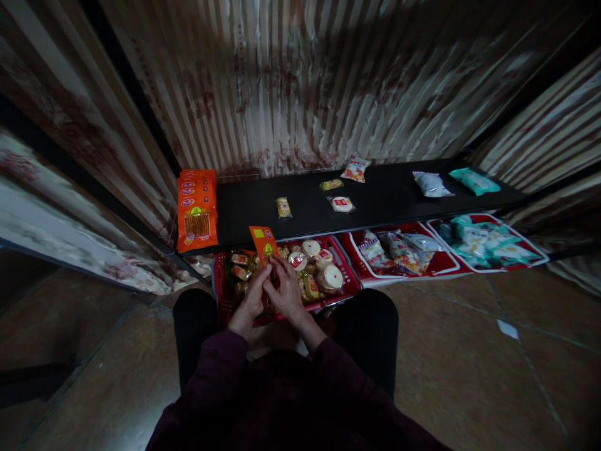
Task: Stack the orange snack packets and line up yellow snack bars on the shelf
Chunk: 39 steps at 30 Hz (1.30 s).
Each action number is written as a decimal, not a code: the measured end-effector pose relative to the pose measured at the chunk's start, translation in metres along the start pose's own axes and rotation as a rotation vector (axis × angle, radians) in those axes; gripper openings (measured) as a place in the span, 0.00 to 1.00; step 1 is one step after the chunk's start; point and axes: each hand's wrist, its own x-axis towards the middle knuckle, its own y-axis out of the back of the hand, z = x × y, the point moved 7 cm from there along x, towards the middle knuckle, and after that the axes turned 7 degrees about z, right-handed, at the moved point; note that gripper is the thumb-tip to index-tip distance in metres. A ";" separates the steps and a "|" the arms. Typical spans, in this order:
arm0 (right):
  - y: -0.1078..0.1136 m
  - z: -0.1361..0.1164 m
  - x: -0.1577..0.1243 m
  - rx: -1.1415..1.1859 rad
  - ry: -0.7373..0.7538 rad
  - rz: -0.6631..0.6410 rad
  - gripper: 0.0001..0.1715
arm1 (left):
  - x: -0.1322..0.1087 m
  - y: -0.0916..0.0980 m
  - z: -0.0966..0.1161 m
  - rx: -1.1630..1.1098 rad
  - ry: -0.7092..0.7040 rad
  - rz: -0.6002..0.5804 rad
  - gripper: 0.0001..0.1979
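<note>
Both my hands meet over a red basket (350,283) of small wrapped snacks on the floor in front of my knees. My left hand (256,295) and my right hand (285,289) are closed together on an orange snack packet (263,241) that stands upright between them. A stack of matching orange packets (197,213) lies at the left end of the black shelf (385,200) just behind the basket. The fingers press on the packet's lower edge.
On the shelf lie several single snacks: a yellow bar (283,207), a round cake (342,203), a red-and-white bag (355,169), a white bag (430,184), a teal bag (473,181). Two more red baskets (441,266) of packets sit to the right. Corrugated metal walls surround.
</note>
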 end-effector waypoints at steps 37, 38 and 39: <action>0.015 0.042 0.007 0.015 -0.141 0.140 0.21 | 0.003 0.013 0.001 -0.275 0.308 -0.113 0.24; 0.017 0.040 0.007 -0.019 -0.117 0.148 0.21 | 0.003 0.013 0.001 -0.280 0.311 -0.112 0.23; 0.018 0.038 0.007 -0.053 -0.092 0.155 0.22 | 0.002 0.013 0.001 -0.282 0.311 -0.109 0.23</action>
